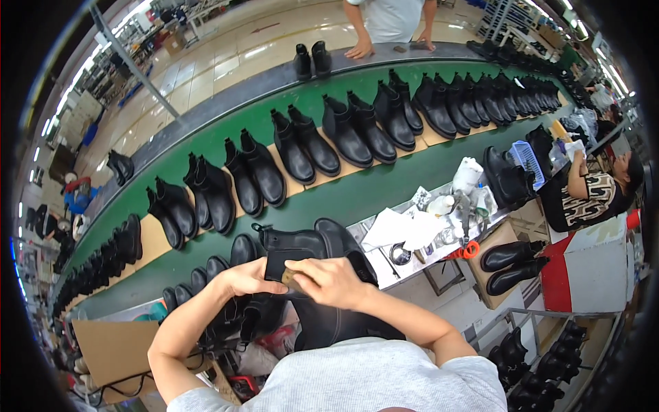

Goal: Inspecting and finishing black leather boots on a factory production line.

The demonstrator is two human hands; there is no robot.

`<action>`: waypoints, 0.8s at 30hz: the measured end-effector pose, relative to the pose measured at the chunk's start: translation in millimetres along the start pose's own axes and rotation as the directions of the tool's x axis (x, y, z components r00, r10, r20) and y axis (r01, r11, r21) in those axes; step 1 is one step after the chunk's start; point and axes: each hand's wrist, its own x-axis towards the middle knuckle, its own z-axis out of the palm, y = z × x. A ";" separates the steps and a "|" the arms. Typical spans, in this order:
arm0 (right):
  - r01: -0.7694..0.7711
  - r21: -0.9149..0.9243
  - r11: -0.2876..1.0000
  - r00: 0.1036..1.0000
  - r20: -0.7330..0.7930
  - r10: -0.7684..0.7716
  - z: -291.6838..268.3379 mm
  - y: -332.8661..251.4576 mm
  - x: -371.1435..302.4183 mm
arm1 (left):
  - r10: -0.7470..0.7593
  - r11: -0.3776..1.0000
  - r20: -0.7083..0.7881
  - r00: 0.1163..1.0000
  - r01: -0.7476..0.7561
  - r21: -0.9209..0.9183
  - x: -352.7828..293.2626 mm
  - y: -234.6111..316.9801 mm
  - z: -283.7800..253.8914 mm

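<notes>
Close in front of my body, my left hand point(250, 278) grips the edge of a black ankle boot point(292, 240), with the thumb along a dark flat part of its shaft. My right hand point(329, 283) pinches a small tan piece point(288, 276) against that part; its exact kind is hard to tell. More black leather lies below my hands, partly hidden by them. Another black boot point(336, 237) stands just beyond my right hand. Several black boots point(244, 250) sit beyond my left forearm.
Pairs of black boots point(302, 147) line a green conveyor point(412, 161) on tan boards. To the right, a white work surface point(388, 275) carries cloths, bottles and an orange ring point(471, 250). One person stands across the line; another sits at right. A cardboard box point(113, 350) is at lower left.
</notes>
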 end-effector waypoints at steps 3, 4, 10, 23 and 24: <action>-0.025 -0.016 1.000 0.983 0.179 0.027 -21.7 26.9 -8.5 | 0.084 0.996 -0.110 0.990 -0.083 0.013 -4.0 9.4 7.3; -0.070 -0.020 0.997 0.969 0.235 0.073 -31.4 35.0 -9.4 | 0.143 0.988 -0.155 0.977 -0.133 0.075 -4.3 10.7 9.0; 0.018 0.162 0.987 0.992 0.123 -0.038 -18.8 9.0 29.7 | 0.113 0.994 -0.057 0.992 -0.113 0.012 8.7 9.2 -5.1; -0.077 0.031 0.997 0.948 0.312 0.063 -20.1 18.4 19.9 | 0.080 0.995 -0.104 0.991 -0.086 -0.056 -4.7 -14.6 -0.7; -0.100 -0.042 0.994 0.938 0.330 0.108 -29.4 22.3 18.2 | 0.076 0.996 -0.083 0.994 -0.079 -0.035 -4.3 -12.0 -0.9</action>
